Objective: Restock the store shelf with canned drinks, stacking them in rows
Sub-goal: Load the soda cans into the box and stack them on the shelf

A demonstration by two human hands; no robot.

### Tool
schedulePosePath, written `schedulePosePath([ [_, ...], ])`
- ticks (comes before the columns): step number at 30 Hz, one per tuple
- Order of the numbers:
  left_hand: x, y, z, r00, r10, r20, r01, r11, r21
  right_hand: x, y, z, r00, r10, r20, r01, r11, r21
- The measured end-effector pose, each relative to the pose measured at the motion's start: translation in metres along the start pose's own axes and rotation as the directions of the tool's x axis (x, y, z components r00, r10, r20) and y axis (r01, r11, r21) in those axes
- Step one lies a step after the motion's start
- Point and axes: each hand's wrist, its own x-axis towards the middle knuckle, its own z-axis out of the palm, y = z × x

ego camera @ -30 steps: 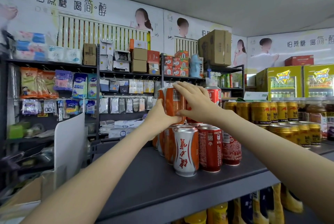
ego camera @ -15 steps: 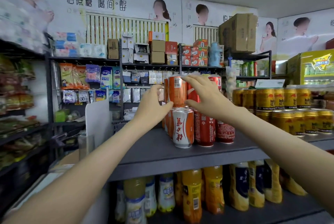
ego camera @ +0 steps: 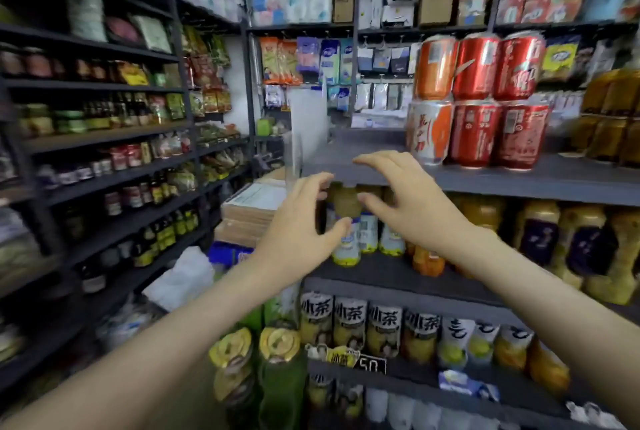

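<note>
On the grey shelf (ego camera: 363,169) at upper right stand red and orange drink cans (ego camera: 474,131) in two stacked layers, three across at the front. The orange top can (ego camera: 434,69) sits at the left end of the upper layer. My left hand (ego camera: 298,225) and my right hand (ego camera: 405,201) hang below and left of the cans, in front of the shelf's edge. Both hands hold nothing, with the fingers spread and curved. The view is blurred by motion.
Gold cans (ego camera: 609,117) fill the shelf to the right. Bottled drinks (ego camera: 349,239) line the shelves below. Cardboard boxes (ego camera: 256,211) and two gold-lidded cans (ego camera: 256,350) lie low at the left. Dark racks of bottles (ego camera: 104,152) run along the left side.
Both hands have let go of the orange top can and dropped down and away from the stack. The camera has tilted downward and to the left.
</note>
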Motion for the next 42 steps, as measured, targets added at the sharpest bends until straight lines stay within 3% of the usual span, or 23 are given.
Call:
schedulePosePath([
  [7, -0.133, -0.057, -0.045, 0.973, -0.228, 0.022, 0.222, 0.963, 0.152, -0.046, -0.079, 0.097, 0.981, -0.039, 0.192, -0.012, 0.965, 0.262],
  [13, -0.24, -0.134, -0.084, 0.898, -0.438, 0.033, 0.419, 0.877, 0.237, -0.071, -0.14, 0.19, 0.936, -0.081, 0.343, -0.047, 0.936, 0.349],
  [16, -0.298, -0.181, -0.101, 0.833, -0.548, 0.079, 0.502, 0.808, 0.308, -0.09, -0.175, 0.25, 0.886, -0.094, 0.454, -0.089, 0.926, 0.367],
  [21, -0.396, -0.282, -0.127, 0.646, -0.738, 0.193, 0.635, 0.661, 0.401, -0.126, -0.234, 0.358, 0.772, -0.082, 0.63, -0.224, 0.893, 0.391],
  [25, -0.45, -0.361, -0.129, 0.567, -0.773, 0.283, 0.617, 0.627, 0.476, -0.158, -0.272, 0.451, 0.616, 0.015, 0.788, -0.396, 0.871, 0.293],
  [29, -0.472, -0.44, -0.098, 0.525, -0.777, 0.349, 0.584, 0.626, 0.516, -0.202, -0.294, 0.544, 0.372, 0.201, 0.906, -0.582, 0.811, 0.059],
  [32, -0.494, -0.492, -0.065, 0.451, -0.807, 0.382, 0.529, 0.586, 0.614, -0.24, -0.3, 0.609, 0.233, 0.278, 0.932, -0.607, 0.791, -0.084],
  [37, -0.554, -0.55, -0.021, 0.215, -0.848, 0.485, 0.386, 0.53, 0.755, -0.287, -0.301, 0.706, 0.118, 0.276, 0.954, -0.486, 0.854, -0.187],
  [39, -0.576, -0.565, -0.007, 0.159, -0.844, 0.512, 0.366, 0.532, 0.764, -0.301, -0.302, 0.736, 0.068, 0.306, 0.95, -0.405, 0.878, -0.254],
  [42, -0.597, -0.578, 0.007, 0.125, -0.839, 0.529, 0.398, 0.531, 0.748, -0.313, -0.305, 0.761, 0.142, 0.351, 0.926, -0.271, 0.913, -0.305],
])
